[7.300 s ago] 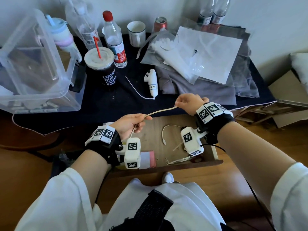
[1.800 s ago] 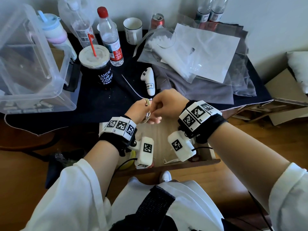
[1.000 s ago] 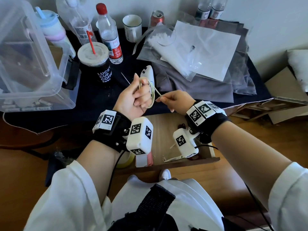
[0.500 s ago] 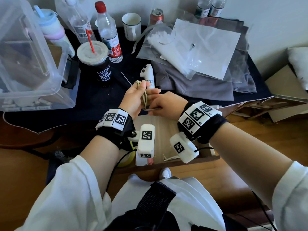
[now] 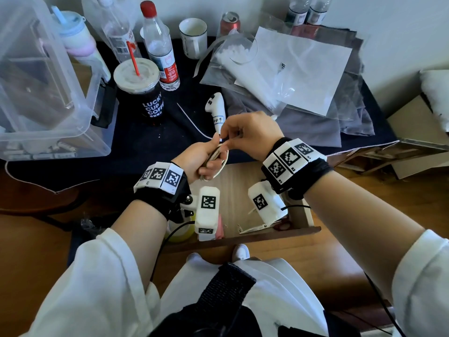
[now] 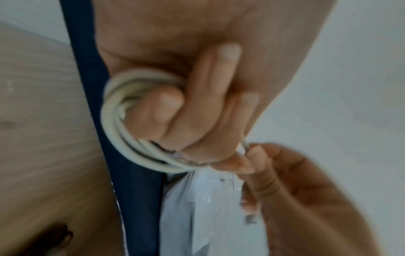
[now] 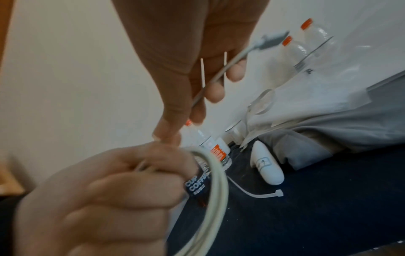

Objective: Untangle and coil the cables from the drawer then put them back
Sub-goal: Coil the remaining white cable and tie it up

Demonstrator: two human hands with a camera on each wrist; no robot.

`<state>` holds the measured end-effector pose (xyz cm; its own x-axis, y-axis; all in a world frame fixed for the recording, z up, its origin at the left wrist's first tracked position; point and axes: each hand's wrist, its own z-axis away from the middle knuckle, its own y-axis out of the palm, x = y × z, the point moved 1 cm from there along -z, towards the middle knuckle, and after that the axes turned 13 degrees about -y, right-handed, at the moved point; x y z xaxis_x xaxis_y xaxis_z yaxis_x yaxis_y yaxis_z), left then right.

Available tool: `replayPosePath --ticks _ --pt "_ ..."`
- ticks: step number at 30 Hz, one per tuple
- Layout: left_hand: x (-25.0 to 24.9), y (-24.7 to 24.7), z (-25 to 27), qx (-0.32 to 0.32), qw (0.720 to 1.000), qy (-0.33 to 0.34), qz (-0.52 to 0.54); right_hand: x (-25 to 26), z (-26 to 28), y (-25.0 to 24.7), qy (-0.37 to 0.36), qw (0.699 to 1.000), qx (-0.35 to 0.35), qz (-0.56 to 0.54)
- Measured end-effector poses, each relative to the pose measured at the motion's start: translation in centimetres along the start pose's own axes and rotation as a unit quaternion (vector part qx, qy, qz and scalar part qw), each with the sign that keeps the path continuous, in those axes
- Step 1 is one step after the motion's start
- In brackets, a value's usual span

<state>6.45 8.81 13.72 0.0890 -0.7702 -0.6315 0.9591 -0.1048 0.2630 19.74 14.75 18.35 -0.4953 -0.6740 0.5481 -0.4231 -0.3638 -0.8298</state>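
Observation:
A cream cable (image 5: pixel 221 163) is wound into a small coil (image 6: pixel 122 131) around the curled fingers of my left hand (image 5: pixel 213 154), just above the table's front edge. Close over it, my right hand (image 5: pixel 230 142) pinches the cable's loose tail (image 7: pixel 219 72) between thumb and fingers. The tail's grey plug (image 7: pixel 337 40) sticks out past those fingers. Two thin white strips (image 7: pixel 202 72) also show in the right hand. Below both hands the wooden drawer (image 5: pixel 243 181) is open; the wrist cameras hide much of its inside.
Scissors (image 5: pixel 262 227) lie at the drawer's front. On the dark table stand a coffee cup (image 5: pixel 143 93), a water bottle (image 5: pixel 160 49), a mug (image 5: pixel 193 37) and a clear plastic box (image 5: pixel 43 81). A white controller (image 5: pixel 216 110), a zip tie (image 7: pixel 252 192) and plastic bags (image 5: pixel 303 69) lie behind.
The cable, earlier stretched straight between the hands, is now coiled in the left hand. In the last second the left hand came down and the right hand closed in with the tail.

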Motion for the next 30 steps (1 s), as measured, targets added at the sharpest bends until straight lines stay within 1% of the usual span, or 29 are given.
replayPosePath --ticks 2,3,6,9,15,17,19,21,24,27,30 --pt "0.0 -0.3 0.2 0.054 0.997 -0.015 0.044 -0.8 0.0 0.0 0.015 0.999 -0.023 -0.023" --pt "0.0 -0.4 0.3 0.077 0.994 -0.012 0.072 -1.2 0.0 0.1 0.021 0.999 -0.029 -0.03" --pt "-0.3 -0.6 0.6 0.122 0.984 0.021 0.129 -2.1 0.1 0.6 0.038 0.997 -0.049 -0.044" --pt "-0.6 -0.8 0.8 0.139 0.976 0.049 0.163 -2.5 0.2 0.9 0.054 0.995 -0.051 -0.059" --pt "-1.1 -0.6 1.1 0.135 0.968 0.084 0.194 -2.6 0.6 2.0 0.077 0.994 -0.007 -0.082" --pt "-1.3 -0.4 1.2 0.125 0.961 0.108 0.221 -2.1 0.6 2.6 0.095 0.984 0.014 -0.147" --pt "-1.4 -0.3 1.0 0.105 0.955 0.13 0.246 -1.4 0.7 3.3 0.124 0.958 0.043 -0.257" --pt "-1.5 -0.3 0.9 0.081 0.954 0.14 0.253 -0.7 0.7 3.9 0.141 0.927 0.061 -0.343" --pt "-1.5 -0.3 0.9 0.037 0.958 0.14 0.246 -0.3 0.6 3.8 0.158 0.897 0.064 -0.408" --pt "-1.4 -0.4 0.9 -0.018 0.963 0.144 0.226 -0.4 0.5 3.6 0.161 0.895 0.066 -0.411" --pt "-1.1 -0.4 0.4 -0.074 0.964 0.154 0.205 -0.6 0.5 4.1 0.144 0.913 0.04 -0.379"
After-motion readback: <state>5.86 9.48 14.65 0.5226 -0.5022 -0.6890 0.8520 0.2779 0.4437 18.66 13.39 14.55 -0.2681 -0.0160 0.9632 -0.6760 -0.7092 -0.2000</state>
